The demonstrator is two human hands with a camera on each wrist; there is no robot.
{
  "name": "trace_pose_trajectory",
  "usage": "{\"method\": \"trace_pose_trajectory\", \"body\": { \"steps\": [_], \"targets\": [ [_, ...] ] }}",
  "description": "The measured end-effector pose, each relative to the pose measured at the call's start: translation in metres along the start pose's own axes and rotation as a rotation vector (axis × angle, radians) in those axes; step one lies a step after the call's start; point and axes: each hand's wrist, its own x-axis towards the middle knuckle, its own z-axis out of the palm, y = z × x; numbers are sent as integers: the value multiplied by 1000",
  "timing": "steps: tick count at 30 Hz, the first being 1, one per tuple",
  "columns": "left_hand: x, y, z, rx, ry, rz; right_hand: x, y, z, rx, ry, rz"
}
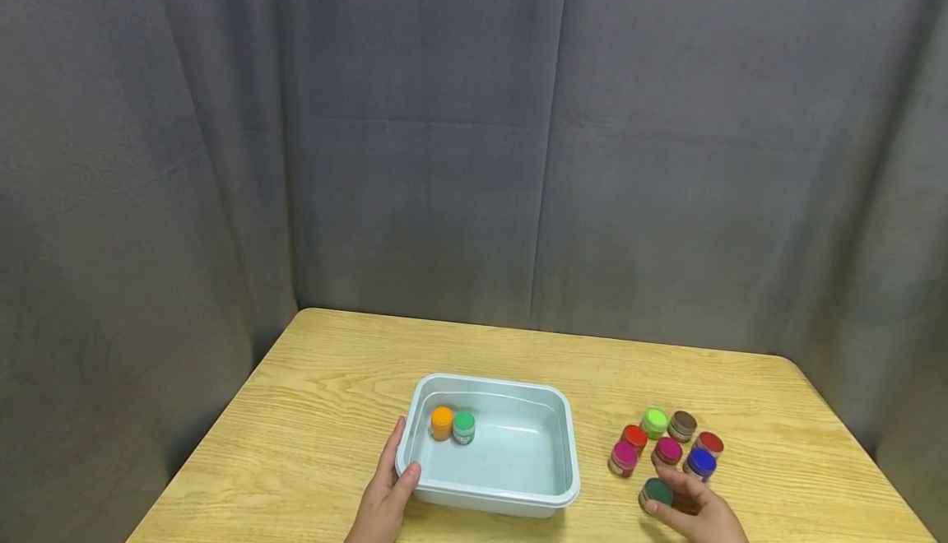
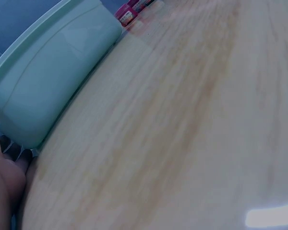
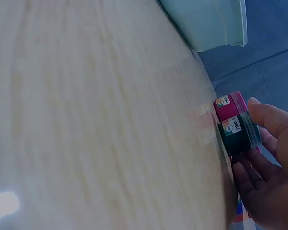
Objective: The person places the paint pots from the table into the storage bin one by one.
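My left hand (image 1: 385, 489) grips the near left corner of a pale blue plastic tray (image 1: 504, 495), thumb by the front rim and fingers along the left side. Inside the tray, towards its left, stand an orange paint jar (image 1: 442, 423) and a green paint jar (image 1: 463, 427). On the right, my right hand (image 1: 696, 510) holds a dark green paint jar (image 1: 655, 494) between thumb and fingers. In the right wrist view the dark green jar (image 3: 236, 134) is upright at table level, with a magenta jar (image 3: 225, 106) close behind it.
Beyond my right hand stands a cluster of small jars: light green (image 1: 655, 421), brown (image 1: 682, 425), red (image 1: 634, 438), magenta (image 1: 624, 458), another magenta (image 1: 667, 451), dark red (image 1: 709, 443) and blue (image 1: 700, 462). Grey curtains (image 1: 444, 156) hang behind the wooden table (image 1: 333, 378).
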Motion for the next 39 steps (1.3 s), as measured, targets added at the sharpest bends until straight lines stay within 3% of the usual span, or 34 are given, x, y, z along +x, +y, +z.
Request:
{"method": "trace_pose_trajectory", "body": {
  "steps": [22, 32, 39],
  "targets": [
    [1, -2, 0, -4, -5, 21, 3, 0, -3, -23, 18, 5],
    [0, 0, 0, -14, -1, 10, 0, -34, -7, -48, -15, -36],
    [0, 0, 0, 7, 9, 3, 1, -55, -3, -88, -9, -113]
  ]
}}
